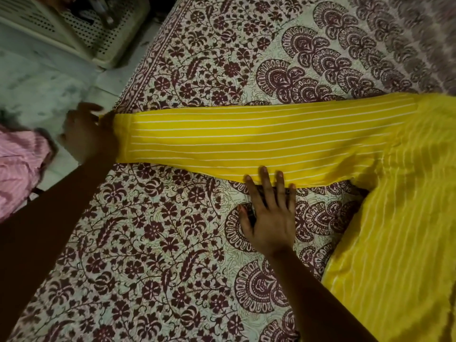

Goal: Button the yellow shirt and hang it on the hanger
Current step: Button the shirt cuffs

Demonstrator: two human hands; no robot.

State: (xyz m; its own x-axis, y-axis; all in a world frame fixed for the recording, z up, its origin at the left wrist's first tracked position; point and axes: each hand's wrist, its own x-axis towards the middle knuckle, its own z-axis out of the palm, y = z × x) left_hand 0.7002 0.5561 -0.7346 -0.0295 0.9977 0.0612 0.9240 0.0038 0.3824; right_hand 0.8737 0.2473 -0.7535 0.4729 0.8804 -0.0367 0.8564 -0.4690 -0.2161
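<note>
Yellow shirt (407,218) lies on the bedsheet (148,243), sleeve (246,141) stretched to the bed edge. Your left hand (86,134) seems to pinch its end (blurred), right hand (269,218) spread flat, fingertips on the sleeve. Tug harder and the body skews, or the end slips off the edge

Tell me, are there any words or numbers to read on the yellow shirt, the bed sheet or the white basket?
None: no words, numbers, labels or signs can be read anywhere.
The yellow shirt has only white stripes, and no tag shows.
The bed sheet has only dark flower patterns.
The white basket has only small holes.
The pink cloth has only stripes.
</note>
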